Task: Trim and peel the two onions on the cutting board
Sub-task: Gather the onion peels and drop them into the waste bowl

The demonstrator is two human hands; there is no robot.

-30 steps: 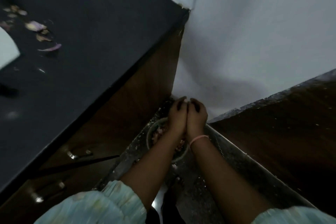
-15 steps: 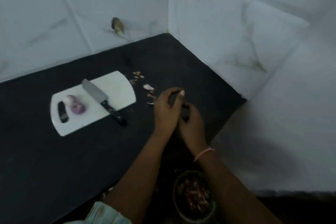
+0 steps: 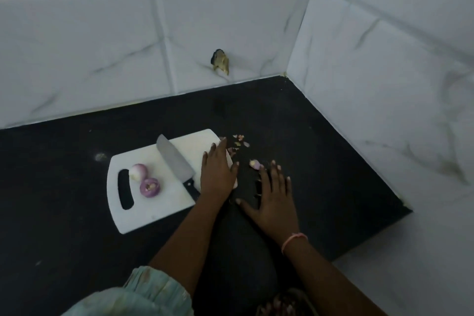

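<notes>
Both onions (image 3: 145, 180) sit peeled on the cutting board (image 3: 154, 202), near its handle slot, well left of both hands. Left hand (image 3: 217, 171) lies flat on the board's right edge, fingers together, holding nothing; it's nearer the onions. Right hand (image 3: 272, 197) is on the counter (image 3: 320, 161), fingers spread, w/ peel scraps (image 3: 254, 163) just beyond its fingertips. Knife (image 3: 177, 165) lies diagonally btwn onions & left hand.

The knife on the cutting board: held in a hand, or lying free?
Lying free: the knife rests flat on the cutting board; the left hand beside it grips nothing.
</notes>
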